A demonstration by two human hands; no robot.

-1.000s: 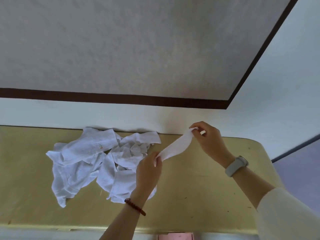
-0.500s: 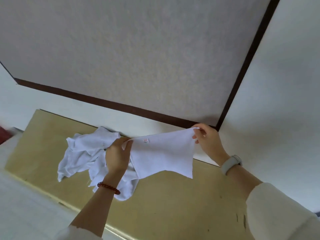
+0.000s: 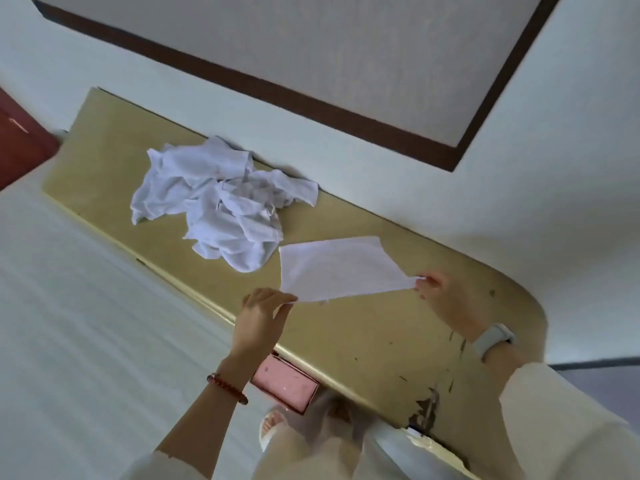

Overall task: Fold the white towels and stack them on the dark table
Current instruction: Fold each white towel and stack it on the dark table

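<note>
The left hand (image 3: 258,318) pinched the near-left corner of one towel (image 3: 337,268) between thumb and fingertips. The right hand (image 3: 438,292) pinched the near-right corner the same way. The towel was stretched between the two hands, its far edge lying out over the table (image 3: 381,327), just right of the pile (image 3: 221,206) of unfolded towels.

To do this step well, in my judgement:
1. Both corners should be held level and taut, so the cloth lies free of wrinkles.
2. The towel should be set down flat, apart from the pile.
3. The near edge should then be carried onto the far edge, corners matched.

No folded stack was visible on the table.
</note>
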